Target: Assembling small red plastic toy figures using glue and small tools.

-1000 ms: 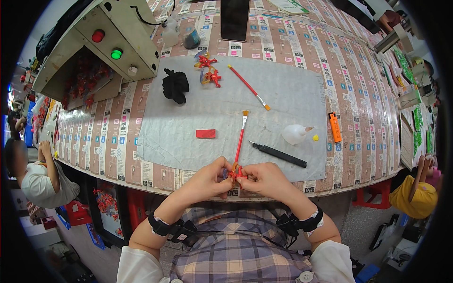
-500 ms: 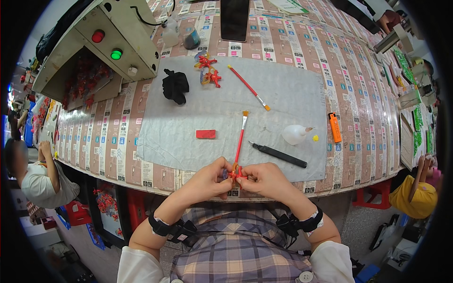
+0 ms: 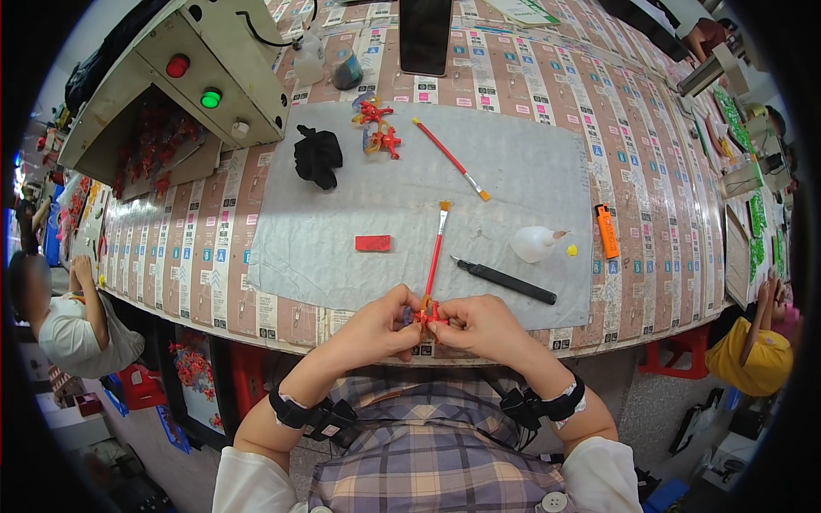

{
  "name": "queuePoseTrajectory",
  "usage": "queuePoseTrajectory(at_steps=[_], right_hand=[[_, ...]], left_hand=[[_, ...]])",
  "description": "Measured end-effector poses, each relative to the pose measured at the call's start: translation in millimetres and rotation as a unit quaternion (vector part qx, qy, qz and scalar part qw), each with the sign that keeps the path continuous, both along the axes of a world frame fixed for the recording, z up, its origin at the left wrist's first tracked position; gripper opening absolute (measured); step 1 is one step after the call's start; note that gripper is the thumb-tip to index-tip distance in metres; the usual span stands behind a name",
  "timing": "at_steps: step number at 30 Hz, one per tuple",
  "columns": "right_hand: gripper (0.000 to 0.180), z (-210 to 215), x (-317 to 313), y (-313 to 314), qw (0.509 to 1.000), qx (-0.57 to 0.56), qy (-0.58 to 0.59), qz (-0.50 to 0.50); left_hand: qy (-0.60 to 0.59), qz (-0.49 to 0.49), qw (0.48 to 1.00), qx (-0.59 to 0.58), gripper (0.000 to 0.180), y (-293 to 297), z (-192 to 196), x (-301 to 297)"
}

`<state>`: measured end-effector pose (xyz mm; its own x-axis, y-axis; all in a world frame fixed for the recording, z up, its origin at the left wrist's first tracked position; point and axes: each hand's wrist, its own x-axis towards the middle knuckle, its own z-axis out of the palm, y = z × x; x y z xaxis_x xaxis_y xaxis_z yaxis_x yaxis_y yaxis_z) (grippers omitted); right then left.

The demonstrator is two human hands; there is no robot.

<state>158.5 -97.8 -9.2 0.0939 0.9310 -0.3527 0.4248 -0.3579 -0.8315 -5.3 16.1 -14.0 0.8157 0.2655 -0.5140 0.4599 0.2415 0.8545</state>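
Note:
At the table's near edge my left hand [image 3: 389, 322] and my right hand [image 3: 473, 325] meet, both closed around a small red plastic figure [image 3: 425, 320] with yellow and clear parts. Fingers cover much of it. Just beyond, a red-handled brush [image 3: 436, 256] lies with its bristles pointing away, its lower end near my fingertips. A black craft knife [image 3: 505, 280] rests to the right of it, and a small red block [image 3: 373, 244] lies to the left. More red figures [image 3: 376, 128] with clear and yellow parts sit on the far side of the grey sheet [image 3: 325, 256].
A second brush [image 3: 451, 160], a black cloth [image 3: 317, 156] and a white squeeze bottle [image 3: 536, 244] lie on the sheet. An orange lighter [image 3: 606, 231] is right of it. A beige machine box [image 3: 201, 77] holding red pieces stands at left. Other people sit at both sides.

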Motion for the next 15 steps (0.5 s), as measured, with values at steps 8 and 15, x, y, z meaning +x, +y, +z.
queuePoseTrajectory(at_steps=[8, 15], right_hand=[[0.026, -1.0, -0.3, -0.7, 1.000, 0.000, -0.002, 0.001], [0.026, -2.2, -0.2, -1.1, 1.000, -0.003, 0.002, 0.000]], left_hand=[[0.003, 0.002, 1.000, -0.009, 0.024, 0.0, 2.2, 0.5], [0.003, 0.004, 1.000, 0.000, 0.025, -0.5, 0.8, -0.1]])
